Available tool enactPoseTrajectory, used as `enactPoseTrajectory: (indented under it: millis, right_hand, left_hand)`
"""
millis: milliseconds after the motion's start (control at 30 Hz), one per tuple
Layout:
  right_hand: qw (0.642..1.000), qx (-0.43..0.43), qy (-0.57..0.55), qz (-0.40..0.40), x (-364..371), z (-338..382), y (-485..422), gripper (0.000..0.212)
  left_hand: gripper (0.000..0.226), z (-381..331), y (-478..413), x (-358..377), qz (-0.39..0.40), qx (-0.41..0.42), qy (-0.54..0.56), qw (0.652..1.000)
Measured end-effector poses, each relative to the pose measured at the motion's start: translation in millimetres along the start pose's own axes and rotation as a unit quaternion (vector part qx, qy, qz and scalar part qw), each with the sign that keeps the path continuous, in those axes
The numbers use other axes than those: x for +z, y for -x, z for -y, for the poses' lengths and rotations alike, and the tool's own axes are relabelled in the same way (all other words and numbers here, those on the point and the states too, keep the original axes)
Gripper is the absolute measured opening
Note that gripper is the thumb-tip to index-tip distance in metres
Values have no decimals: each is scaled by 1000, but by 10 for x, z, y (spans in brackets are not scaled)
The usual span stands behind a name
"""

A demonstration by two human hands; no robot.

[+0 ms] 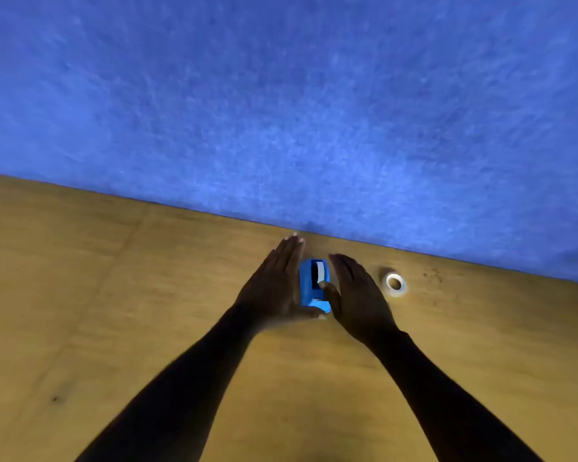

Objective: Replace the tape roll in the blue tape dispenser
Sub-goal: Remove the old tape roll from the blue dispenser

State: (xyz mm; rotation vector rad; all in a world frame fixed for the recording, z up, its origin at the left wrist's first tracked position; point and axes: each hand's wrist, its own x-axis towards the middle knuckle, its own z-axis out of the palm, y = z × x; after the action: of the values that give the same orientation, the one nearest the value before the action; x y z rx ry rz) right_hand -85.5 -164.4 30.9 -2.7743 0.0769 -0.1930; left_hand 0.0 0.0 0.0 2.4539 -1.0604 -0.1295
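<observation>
The blue tape dispenser [314,284] stands on the wooden table [114,295], close to the far edge. A tape roll with a white strip shows in its open top. My left hand [274,288] lies flat against the dispenser's left side, fingers straight, thumb under its near end. My right hand [356,295] flanks the right side, fingers extended, thumb resting on the dispenser's top near the cutter. A loose white tape roll [395,283] lies flat on the table to the right of my right hand, apart from it.
A blue carpeted floor [281,95] fills the view beyond the table's far edge, which runs diagonally just behind the dispenser. Small dark specks [432,275] mark the wood right of the loose roll.
</observation>
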Motion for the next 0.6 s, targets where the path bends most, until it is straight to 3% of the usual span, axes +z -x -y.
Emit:
enactPoseTrajectory:
  millis: [300,600]
  right_hand:
    - [998,1,-47,50,115,-114,-156,53]
    - [997,-25,-39,64,98,-233,-269,56]
  left_hand:
    - [133,66,-117,348,0,-2,85,996]
    - [125,110,-158,437,-32,-1,68,997]
